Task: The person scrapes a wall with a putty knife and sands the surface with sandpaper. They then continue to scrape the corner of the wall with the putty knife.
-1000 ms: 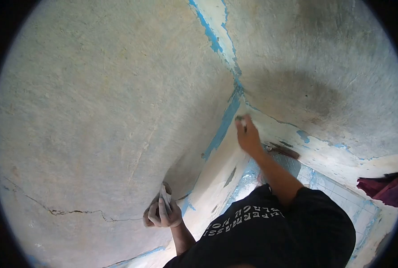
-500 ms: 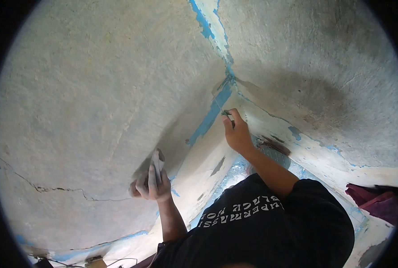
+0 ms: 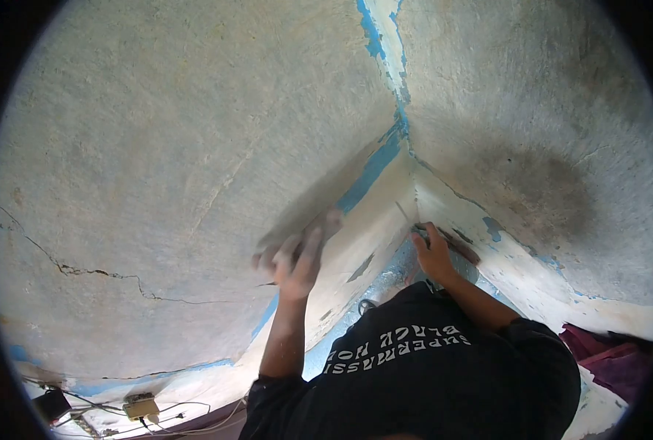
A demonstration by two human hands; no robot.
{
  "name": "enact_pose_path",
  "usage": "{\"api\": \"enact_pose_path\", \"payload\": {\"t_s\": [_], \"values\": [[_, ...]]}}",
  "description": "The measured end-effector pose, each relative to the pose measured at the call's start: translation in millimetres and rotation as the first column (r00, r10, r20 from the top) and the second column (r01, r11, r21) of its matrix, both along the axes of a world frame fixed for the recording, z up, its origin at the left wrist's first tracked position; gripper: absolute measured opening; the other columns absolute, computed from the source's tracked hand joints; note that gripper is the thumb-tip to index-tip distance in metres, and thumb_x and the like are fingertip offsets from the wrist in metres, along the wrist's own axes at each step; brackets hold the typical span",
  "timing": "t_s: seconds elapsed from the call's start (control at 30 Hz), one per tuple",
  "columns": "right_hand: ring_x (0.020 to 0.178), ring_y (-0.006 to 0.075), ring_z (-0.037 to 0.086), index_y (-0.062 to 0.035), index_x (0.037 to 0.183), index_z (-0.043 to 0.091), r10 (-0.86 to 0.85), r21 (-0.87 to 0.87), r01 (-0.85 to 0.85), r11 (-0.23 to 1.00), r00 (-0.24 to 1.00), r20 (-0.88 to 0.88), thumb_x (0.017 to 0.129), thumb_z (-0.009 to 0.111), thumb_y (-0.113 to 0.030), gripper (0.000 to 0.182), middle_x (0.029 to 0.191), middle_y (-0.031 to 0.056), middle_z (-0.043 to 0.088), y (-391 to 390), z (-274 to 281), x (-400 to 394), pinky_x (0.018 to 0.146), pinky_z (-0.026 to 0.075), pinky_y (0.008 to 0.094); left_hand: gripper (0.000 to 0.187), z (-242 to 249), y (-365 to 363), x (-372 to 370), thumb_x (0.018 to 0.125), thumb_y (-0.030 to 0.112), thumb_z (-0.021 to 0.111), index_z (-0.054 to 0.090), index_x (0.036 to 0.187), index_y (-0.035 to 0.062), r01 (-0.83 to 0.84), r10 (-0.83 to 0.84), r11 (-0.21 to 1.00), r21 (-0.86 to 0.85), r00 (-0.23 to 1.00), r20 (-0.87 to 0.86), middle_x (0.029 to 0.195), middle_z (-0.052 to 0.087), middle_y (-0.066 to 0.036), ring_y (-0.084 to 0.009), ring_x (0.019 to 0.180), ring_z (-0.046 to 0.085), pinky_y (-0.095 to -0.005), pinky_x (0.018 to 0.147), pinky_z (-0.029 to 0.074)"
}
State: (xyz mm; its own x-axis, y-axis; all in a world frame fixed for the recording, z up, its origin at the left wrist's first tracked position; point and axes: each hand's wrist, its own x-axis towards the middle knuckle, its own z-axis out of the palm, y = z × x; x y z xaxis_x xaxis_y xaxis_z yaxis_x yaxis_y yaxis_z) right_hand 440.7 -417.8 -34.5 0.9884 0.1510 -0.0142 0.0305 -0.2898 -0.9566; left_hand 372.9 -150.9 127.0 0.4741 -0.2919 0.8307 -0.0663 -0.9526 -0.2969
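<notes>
My left hand (image 3: pixel 297 265), smeared by motion, is against the grey plastered wall on the left. Its fingers are closed round a folded grey piece of sandpaper (image 3: pixel 332 219), which is blurred. Lower in the corner, my right hand (image 3: pixel 434 258) pinches a thin-bladed scraper (image 3: pixel 403 211). The blade points up and left, and the fingers hide most of the handle. Between the hands and above them runs a strip of blue paint (image 3: pixel 370 176) along the bend of the wall.
A crack (image 3: pixel 84 272) crosses the left wall. Low on the left are a beige electrical box (image 3: pixel 141 407) and cables. Maroon cloth (image 3: pixel 613 359) hangs at right. A greyish bucket-like container (image 3: pixel 464 270) is below my right hand. Blue paint (image 3: pixel 494 229) shows on the right wall.
My right hand has moved down and to the right with the scraper, away from the blue strip. My left hand has shifted up and to the right along the wall. The view has shifted slightly.
</notes>
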Motion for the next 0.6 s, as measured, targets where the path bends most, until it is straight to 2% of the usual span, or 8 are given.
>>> {"api": "enact_pose_path", "payload": {"t_s": [0.03,0.1,0.13,0.2,0.23,0.33,0.43,0.6], "values": [[0.070,0.0358,0.066,-0.0057,0.123,0.056,0.007,-0.003,-0.007,1.000,1.000,-0.004,0.099,0.059,-0.027,0.032,0.078,0.0206,0.066,-5,-10,-5,0.067,0.050,0.0438,0.039,-2,-7,11,0.074,0.022,0.079,0.075,0.112,0.0311,0.024,-0.024,1.000,0.003,0.999,-0.042,0.107,0.058,0.005,-0.0218,0.110,0.047,-0.0441,0.099,0.029],[0.068,0.0219,0.060,-0.0013,0.123,0.053,-0.076,-0.042,0.082,0.996,0.989,0.126,0.099,0.058,-0.026,0.035,0.077,0.0144,0.063,-14,-26,-11,0.066,0.047,0.0371,0.039,0,-18,36,0.078,0.025,0.070,0.074,0.116,0.0312,0.024,-0.012,0.997,0.076,0.988,-0.154,0.114,0.058,0.003,-0.0208,0.112,0.049,-0.0449,0.098,0.030],[0.068,0.0219,0.060,-0.0013,0.123,0.053,-0.064,-0.050,0.071,0.996,0.990,0.122,0.099,0.058,-0.026,0.035,0.077,0.0144,0.063,-16,-26,-12,0.066,0.047,0.0371,0.037,4,-26,52,0.079,0.025,0.067,0.073,0.115,0.0299,0.030,-0.012,0.995,0.097,0.984,-0.180,0.116,0.058,0.002,-0.0210,0.112,0.050,-0.0459,0.096,0.032],[0.066,0.0179,0.056,-0.0015,0.123,0.053,-0.071,0.020,0.074,0.997,0.990,-0.123,0.099,0.059,-0.026,0.034,0.075,0.0102,0.061,-19,-15,-7,0.064,0.046,0.0350,0.035,5,-33,87,0.081,0.023,0.063,0.073,0.115,0.0259,0.073,-0.044,0.989,0.127,0.975,-0.218,0.117,0.058,0.000,-0.0221,0.112,0.051,-0.0478,0.092,0.036],[0.066,0.0179,0.056,-0.0015,0.123,0.053,-0.065,0.010,0.066,0.998,0.989,-0.130,0.099,0.059,-0.026,0.034,0.075,0.0102,0.061,-20,-7,-4,0.064,0.046,0.0350,0.035,3,-35,102,0.081,0.023,0.063,0.072,0.115,0.0231,0.110,-0.076,0.984,0.138,0.970,-0.232,0.116,0.058,-0.001,-0.0229,0.111,0.052,-0.0487,0.089,0.039],[0.067,0.0304,0.064,-0.0032,0.119,0.056,-0.043,0.084,0.054,0.995,0.991,-0.124,0.097,0.059,-0.027,0.033,0.074,0.0181,0.065,-27,18,4,0.067,0.049,0.0425,0.031,-4,-44,133,0.082,0.021,0.062,0.072,0.112,0.0179,0.109,-0.052,0.972,0.207,0.963,-0.265,0.111,0.059,-0.002,-0.0243,0.111,0.052,-0.0484,0.088,0.041],[0.065,0.0272,0.062,-0.0030,0.117,0.056,-0.035,0.127,0.060,0.990,0.980,-0.195,0.097,0.060,-0.027,0.032,0.070,0.0161,0.063,-37,19,5,0.067,0.048,0.0409,0.029,-14,-57,153,0.081,0.020,0.063,0.071,0.109,0.0156,0.136,-0.068,0.969,0.205,0.949,-0.306,0.108,0.060,-0.003,-0.0241,0.110,0.053,-0.0470,0.088,0.042],[0.063,0.0159,0.056,-0.0031,0.119,0.055,-0.101,0.088,0.104,0.991,0.994,-0.041,0.098,0.059,-0.024,0.030,0.071,0.0107,0.061,-63,-15,-5,0.060,0.044,0.0352,0.029,-17,-54,139,0.083,0.019,0.062,0.071,0.110,0.0155,0.119,-0.045,0.974,0.192,0.936,-0.350,0.109,0.060,-0.003,-0.0238,0.109,0.054,-0.0463,0.088,0.043]]}}
